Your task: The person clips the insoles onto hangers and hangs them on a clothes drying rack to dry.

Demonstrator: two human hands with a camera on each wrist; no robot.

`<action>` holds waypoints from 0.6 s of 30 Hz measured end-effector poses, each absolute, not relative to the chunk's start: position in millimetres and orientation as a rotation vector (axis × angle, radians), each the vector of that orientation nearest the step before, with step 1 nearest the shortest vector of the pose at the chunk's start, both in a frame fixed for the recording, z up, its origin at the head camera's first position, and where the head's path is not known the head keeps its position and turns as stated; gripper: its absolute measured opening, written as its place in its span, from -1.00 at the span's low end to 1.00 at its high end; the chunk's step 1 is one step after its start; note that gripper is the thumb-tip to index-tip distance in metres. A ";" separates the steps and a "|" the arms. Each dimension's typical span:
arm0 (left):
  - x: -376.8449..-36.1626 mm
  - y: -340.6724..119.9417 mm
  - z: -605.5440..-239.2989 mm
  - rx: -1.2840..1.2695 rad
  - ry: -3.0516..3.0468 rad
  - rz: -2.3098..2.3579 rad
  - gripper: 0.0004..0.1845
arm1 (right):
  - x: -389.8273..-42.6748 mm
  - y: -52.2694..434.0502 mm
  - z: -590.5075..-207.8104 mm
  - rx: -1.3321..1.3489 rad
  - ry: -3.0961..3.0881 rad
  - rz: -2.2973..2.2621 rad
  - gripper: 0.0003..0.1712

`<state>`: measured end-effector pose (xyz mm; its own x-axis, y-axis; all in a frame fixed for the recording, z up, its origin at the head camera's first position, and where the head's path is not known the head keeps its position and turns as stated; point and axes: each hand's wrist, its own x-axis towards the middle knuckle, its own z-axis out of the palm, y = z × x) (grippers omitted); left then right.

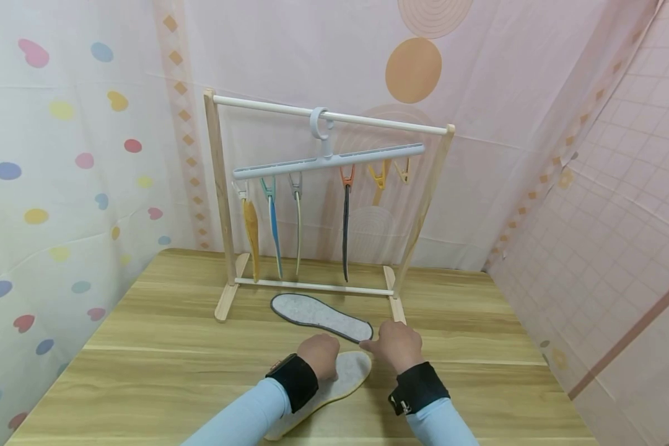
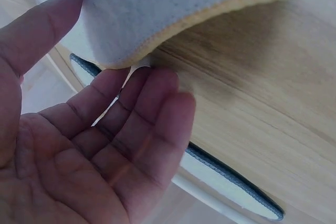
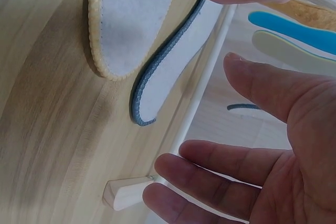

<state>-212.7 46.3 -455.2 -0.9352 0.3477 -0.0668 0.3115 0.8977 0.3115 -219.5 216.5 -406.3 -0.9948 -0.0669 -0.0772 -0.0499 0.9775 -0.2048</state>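
A grey insole with yellow edging (image 1: 352,370) lies slantwise near the front of the table. At its edge, my left hand (image 1: 319,355) pinches it, thumb on the grey face and index finger at the yellow edge in the left wrist view (image 2: 100,129). Behind it lies a second grey insole with dark edging (image 1: 318,314). My right hand (image 1: 397,345) hovers by the right end of that dark-edged insole in the head view. Its fingers are spread loosely with nothing between them in the right wrist view (image 3: 226,182).
A wooden rack (image 1: 221,186) stands at the back of the table. From its top bar hangs a tilted pale blue hanger (image 1: 329,161) with several clips. Hanging in clips are a tan insole (image 1: 251,229), a blue insole (image 1: 274,229), a pale insole (image 1: 298,229) and a dark insole (image 1: 345,229).
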 end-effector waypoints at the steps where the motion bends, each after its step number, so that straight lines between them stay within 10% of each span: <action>1: -212.7 46.3 -455.3 0.508 2.940 0.455 -0.71 | -219.6 216.6 -406.4 -0.092 3.043 -0.309 -0.43; 18: -212.9 45.0 -455.5 0.543 2.940 0.443 -0.64 | -220.6 222.5 -404.0 -0.096 3.075 -0.288 -0.44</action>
<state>-212.9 45.0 -455.5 -0.9285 0.3659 -0.0631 0.3310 0.8928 0.3056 -220.6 222.5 -404.0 -0.9967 -0.0666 -0.0457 -0.0570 0.9807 -0.1869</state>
